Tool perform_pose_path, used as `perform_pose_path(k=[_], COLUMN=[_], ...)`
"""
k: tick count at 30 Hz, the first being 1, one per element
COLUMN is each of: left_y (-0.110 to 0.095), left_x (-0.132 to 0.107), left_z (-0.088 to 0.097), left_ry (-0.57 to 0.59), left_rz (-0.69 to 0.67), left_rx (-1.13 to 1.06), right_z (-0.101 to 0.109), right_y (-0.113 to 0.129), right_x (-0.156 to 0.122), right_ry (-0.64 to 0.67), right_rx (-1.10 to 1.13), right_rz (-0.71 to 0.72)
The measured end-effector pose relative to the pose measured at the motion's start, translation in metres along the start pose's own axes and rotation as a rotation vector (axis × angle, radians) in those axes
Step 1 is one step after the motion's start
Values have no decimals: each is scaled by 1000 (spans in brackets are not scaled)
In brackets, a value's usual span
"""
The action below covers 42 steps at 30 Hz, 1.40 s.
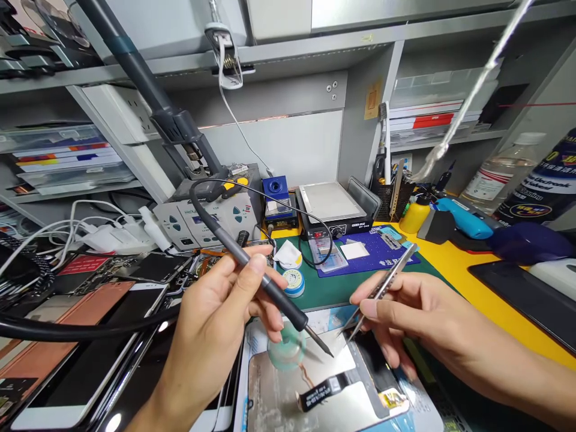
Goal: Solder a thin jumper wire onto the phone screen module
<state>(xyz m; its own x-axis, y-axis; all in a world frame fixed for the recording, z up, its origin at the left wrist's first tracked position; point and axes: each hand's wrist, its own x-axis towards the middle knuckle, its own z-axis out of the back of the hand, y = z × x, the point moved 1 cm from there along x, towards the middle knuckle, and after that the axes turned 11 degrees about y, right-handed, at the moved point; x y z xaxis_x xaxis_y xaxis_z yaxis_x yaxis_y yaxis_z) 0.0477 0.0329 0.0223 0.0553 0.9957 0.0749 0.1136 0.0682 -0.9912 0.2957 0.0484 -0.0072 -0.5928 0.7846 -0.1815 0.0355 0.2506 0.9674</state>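
Observation:
My left hand (220,318) is closed round the dark handle of a soldering iron (283,306), its tip pointing down to the right over a silvery panel (279,408). Pinched in my right hand (414,312) are metal tweezers (382,279), their points a little apart just above the panel, close to the iron's tip. A black flex cable (330,390) with white print lies across the panel. At the panel's right side shows a small gold contact area (392,398). Beneath the iron sits a translucent green ring-shaped roll (287,348).
Phone screens (99,354) crowd the left side, with a thick black cable (90,327) above them. Behind stand a grey rework station (207,219), a small soldering station (279,204) and a heating plate (333,201). A round tin (294,282) rests on the green mat (324,294). Bottles (501,171) stand at right.

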Motion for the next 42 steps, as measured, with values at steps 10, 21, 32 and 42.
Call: perform_pose_path(k=[10,21,32,42], left_y=[3,3,3,5], left_x=[-2,-1,1,0], left_z=[-2,-2,-2,-2], left_ry=[21,24,12,91], left_rz=[14,41,114,134], left_rx=[12,-13,-209,-199], right_z=[-5,-2,-3,-5], right_y=[5,5,13,15], right_x=[0,-3,-4,-3], right_ry=[30,-7,-24,40], right_rx=[81,59,87,139], right_rz=[-1,44,82,55])
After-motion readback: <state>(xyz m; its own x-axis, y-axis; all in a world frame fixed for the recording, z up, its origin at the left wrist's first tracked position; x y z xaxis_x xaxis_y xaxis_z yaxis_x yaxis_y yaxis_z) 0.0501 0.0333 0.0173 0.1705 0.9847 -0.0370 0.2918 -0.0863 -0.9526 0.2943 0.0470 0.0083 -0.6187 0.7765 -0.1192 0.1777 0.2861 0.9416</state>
